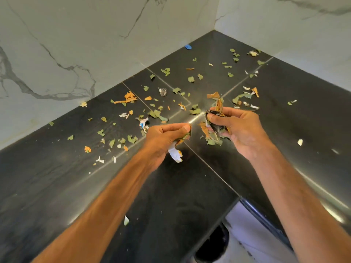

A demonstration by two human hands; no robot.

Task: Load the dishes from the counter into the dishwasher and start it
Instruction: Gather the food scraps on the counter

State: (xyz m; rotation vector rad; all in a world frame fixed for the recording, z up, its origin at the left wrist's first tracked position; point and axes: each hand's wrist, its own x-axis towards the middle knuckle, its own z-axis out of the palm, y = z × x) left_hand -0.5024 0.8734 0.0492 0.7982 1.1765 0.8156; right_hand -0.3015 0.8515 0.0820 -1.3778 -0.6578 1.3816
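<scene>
At the bottom edge of the frame the black counter (pixel 57 177) turns an inside corner. In the gap at lower right a white cloth and something dark and round show below it (too blurred to name). 1 pale scrap (pixel 126 220) lies alone on the stone at lower centre. From there 2 bare forearms reach up to the middle of the frame. The left hand (pixel 163 136) has its fingers curled and pinches a clump of scraps (pixel 185 134) under the thumb, with a white paper strip (pixel 175 154) hanging out below the palm. The right hand (pixel 239 128), near it but apart, grips a bundle (pixel 214 118) of dark wrapper, green leaf and orange strips. Beyond the hands, litter (pixel 155 113) of torn green, orange and white pieces spreads across the counter from middle left to upper right, with a crumpled foil piece (pixel 162 91) among it. Farther still, a small blue piece (pixel 188 46) lies at the foot of the marble wall (pixel 76 44). No dishes and no dishwasher are in view, so their place cannot be told. By my reading both hands are gathering litter, and all of the loading and the starting seem left to do.
</scene>
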